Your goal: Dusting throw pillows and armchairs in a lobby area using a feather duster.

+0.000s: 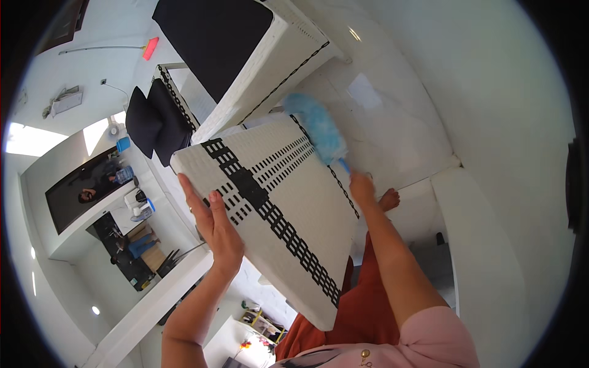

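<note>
A white woven panel of a chair with black woven bands fills the middle of the view, tilted in front of my body. My left hand grips its left edge, thumb on the patterned face, the other fingers along the narrow side. In my right hand is the blue handle of a fluffy light-blue duster. The duster's fibres lie along the panel's far right edge, beside a thin black chain-like trim. Some of the fluff looks blurred. Part of the handle is hidden inside my fist.
Beyond the panel stands a white woven seat with a black cushion. Black pillows rest to its left. A red-headed broom is farther back. A white wall rises at right. Two people appear in the far left background.
</note>
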Demonstrator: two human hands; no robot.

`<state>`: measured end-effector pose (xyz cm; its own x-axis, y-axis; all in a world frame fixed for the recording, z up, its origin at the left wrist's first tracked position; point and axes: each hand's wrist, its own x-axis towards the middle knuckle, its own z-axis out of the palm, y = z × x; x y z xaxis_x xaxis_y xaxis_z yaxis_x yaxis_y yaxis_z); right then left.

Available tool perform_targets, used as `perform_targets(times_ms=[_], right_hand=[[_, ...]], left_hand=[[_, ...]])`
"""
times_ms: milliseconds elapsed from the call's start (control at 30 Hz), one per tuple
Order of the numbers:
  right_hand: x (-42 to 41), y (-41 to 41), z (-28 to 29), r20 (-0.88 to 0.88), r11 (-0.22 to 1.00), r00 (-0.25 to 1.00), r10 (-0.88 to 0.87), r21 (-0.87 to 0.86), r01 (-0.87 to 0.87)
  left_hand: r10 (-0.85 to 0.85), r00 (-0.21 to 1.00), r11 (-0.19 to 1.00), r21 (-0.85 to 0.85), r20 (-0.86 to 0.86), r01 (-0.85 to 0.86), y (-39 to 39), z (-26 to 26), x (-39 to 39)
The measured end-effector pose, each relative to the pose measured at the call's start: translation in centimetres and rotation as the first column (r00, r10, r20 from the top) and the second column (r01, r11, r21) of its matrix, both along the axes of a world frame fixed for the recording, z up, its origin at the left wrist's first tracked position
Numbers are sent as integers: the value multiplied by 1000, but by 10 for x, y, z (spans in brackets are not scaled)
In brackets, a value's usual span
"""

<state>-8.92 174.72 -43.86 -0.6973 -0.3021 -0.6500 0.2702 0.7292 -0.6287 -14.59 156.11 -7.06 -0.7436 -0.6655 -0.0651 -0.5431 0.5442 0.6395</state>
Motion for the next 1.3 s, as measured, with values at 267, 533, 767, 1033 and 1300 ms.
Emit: perform_targets(times_ms=[267, 533, 767, 1033, 1300], right_hand=[[10, -44, -1, 44, 960, 982, -185, -206, 190], [213, 158, 72, 429, 977, 900, -73, 213, -22], [176, 106, 119, 278, 963, 931, -237, -56, 262], [199, 139, 70, 199, 958, 938, -285, 78, 275], [152, 165, 328, 532, 715, 845, 58, -612, 337]], left_hand=[[18, 1000, 989, 150, -16, -16, 3, -2, 3], [-5, 1000, 996, 92, 15, 4, 3, 0, 5], [-26, 1000, 997, 74, 13, 25, -6, 3, 14], [-53, 998, 992, 112, 26, 50, 9, -4, 10], [13, 996, 980, 201, -91, 6, -12, 6, 17]])
